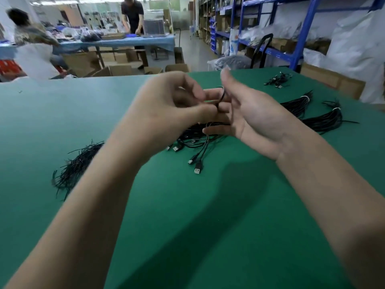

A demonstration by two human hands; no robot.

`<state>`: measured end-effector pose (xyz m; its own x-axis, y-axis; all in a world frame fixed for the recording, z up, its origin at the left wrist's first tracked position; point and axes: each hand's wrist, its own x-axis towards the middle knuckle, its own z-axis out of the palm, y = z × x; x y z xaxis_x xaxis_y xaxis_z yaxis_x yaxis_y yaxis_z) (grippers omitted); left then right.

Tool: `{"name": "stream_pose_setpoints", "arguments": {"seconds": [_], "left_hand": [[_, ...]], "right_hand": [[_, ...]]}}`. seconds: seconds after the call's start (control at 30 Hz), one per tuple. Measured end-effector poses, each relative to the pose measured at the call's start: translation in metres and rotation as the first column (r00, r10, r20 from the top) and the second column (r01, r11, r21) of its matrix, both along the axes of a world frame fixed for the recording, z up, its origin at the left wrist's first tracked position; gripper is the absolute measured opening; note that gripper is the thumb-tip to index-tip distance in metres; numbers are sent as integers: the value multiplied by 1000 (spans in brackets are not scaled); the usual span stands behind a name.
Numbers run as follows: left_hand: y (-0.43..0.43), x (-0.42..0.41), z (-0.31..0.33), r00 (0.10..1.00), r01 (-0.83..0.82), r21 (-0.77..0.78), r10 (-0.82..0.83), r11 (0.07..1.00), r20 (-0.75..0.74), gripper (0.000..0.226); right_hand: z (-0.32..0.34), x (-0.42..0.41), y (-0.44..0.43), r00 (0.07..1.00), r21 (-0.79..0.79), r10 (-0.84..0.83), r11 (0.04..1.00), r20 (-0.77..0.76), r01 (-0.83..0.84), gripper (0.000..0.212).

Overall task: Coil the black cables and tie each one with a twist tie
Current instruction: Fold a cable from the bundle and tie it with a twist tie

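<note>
Green table (187, 215), black cables (192, 133), blue shelving (308, 28)

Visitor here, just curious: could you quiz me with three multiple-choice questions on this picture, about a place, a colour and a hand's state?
1. Where is the loose pile of twist ties?
A) on the table, left of the arms
B) on the floor
C) on a chair

2. What colour is the table?
A) red
B) green
C) white

3. How is the right hand?
A) clenched in a fist
B) open, a black cable across its fingers
C) flat on the table

1 A: the thin strands lie left of the forearm.
2 B: its whole top is green.
3 B: the fingers are straight, and the left hand pinches the cable.
</note>
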<state>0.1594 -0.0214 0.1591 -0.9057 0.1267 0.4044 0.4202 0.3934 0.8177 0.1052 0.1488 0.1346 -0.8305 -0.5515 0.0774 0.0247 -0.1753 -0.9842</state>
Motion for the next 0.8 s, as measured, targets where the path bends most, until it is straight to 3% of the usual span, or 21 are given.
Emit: {"name": "stream_pose_setpoints", "arguments": {"seconds": [0.1,0.17,0.23,0.3,0.37,0.43,0.53,0.63,0.7,0.8], "left_hand": [[10,4,-7,999,-8,-251,21,968,47,23],[2,-2,-10,995,-98,-323,96,941,-24,20],[-7,-10,-15,972,-217,-429,153,877,-178,16],[-9,-17,-25,983,-134,-510,48,850,-177,40],[-4,-20,-36,990,-38,-534,-41,845,-137,47],[2,-24,-47,989,-38,-525,-44,850,-141,34],[-1,-26,-47,995,-31,-465,-15,885,-95,13],[-12,-20,-36,998,4,-445,-32,895,-54,28],[-14,-15,-29,997,4,-482,-43,876,-70,34],[-8,-10,-24,983,-20,-481,-71,877,-171,23]], "right_hand": [[-5,5,3,988,-9,-157,988,-2,157,34],[-9,5,11,982,-8,-191,982,-5,191,32],[-11,8,20,998,59,-53,997,-16,54,30],[-10,11,26,992,169,121,979,-21,-116,34],[-9,12,29,982,244,190,953,-24,-178,50],[-7,11,33,985,283,166,948,-40,-148,59],[-7,9,46,976,452,166,888,-142,-85,47],[-3,5,65,934,684,251,730,-256,-8,33],[2,4,77,915,734,307,679,-263,-17,30],[4,4,82,909,722,348,687,-228,-82,29]]}}
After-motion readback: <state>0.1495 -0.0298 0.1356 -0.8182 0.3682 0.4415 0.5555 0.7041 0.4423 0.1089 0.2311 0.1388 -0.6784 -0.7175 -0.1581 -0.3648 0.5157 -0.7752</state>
